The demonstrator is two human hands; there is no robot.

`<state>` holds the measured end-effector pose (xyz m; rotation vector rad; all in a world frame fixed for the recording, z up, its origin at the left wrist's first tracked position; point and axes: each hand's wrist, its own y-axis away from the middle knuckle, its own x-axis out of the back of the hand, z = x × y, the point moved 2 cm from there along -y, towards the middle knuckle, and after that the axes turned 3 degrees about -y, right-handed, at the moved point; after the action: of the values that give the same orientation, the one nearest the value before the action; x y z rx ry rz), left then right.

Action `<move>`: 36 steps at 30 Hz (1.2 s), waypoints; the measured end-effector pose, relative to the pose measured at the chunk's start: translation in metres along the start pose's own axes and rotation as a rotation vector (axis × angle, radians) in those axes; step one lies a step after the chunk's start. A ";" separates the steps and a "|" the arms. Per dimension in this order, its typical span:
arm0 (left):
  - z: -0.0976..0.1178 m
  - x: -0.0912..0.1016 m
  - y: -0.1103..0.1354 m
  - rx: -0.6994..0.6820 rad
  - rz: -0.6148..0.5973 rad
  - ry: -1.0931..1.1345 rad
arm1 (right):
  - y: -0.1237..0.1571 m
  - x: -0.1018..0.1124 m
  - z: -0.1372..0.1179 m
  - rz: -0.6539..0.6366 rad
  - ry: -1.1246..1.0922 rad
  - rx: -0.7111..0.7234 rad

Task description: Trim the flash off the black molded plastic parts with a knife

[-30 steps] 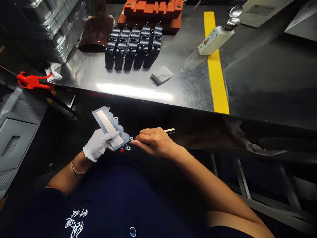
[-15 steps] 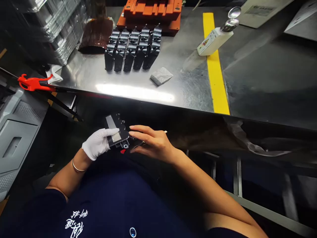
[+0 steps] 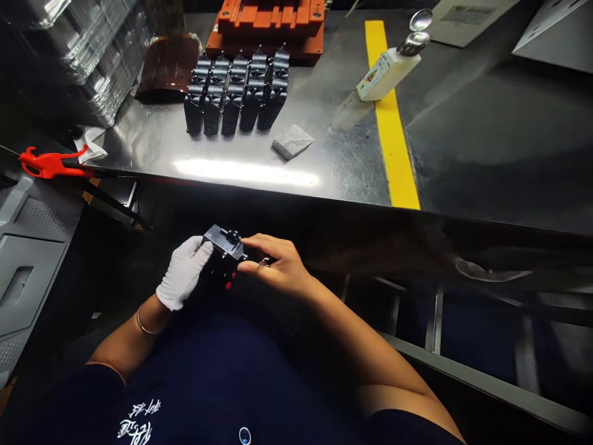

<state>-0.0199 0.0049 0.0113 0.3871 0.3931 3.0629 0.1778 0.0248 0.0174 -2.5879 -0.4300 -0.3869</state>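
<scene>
My left hand [image 3: 184, 272], in a white glove, grips a black plastic part [image 3: 227, 240] in front of my body, below the table edge. The part's flat top face catches the light, and small knobs stand along its side. My bare right hand [image 3: 278, 262] pinches the right end of this same part between thumb and fingers. Something small and metallic [image 3: 265, 262] shows by the right fingers; I cannot make out its kind. Several similar black parts [image 3: 236, 93] stand in rows on the metal table [image 3: 333, 167].
Behind the rows sits an orange fixture [image 3: 271, 28]. A grey wrapped block [image 3: 293, 142] and a white bottle with a metal top [image 3: 386, 73] stand by a yellow tape strip [image 3: 398, 148]. Stacked clear trays [image 3: 92, 68] and a red air gun [image 3: 50, 164] are at left.
The black part has been turned in my hands, so another face points up. My right fingers have closed in on its right end. The view has shifted slightly.
</scene>
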 end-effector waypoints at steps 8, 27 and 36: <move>0.007 0.002 -0.002 -0.054 -0.139 -0.060 | 0.004 0.004 -0.001 -0.031 -0.012 -0.068; 0.014 -0.004 0.004 -0.151 -0.208 -0.073 | 0.011 -0.005 0.004 -0.038 0.005 -0.316; 0.006 -0.002 0.005 -0.191 -0.056 -0.047 | 0.015 -0.011 -0.014 0.002 0.003 -0.178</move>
<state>-0.0167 0.0017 0.0174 0.4306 0.1067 2.9950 0.1704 0.0024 0.0193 -2.7591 -0.4078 -0.4472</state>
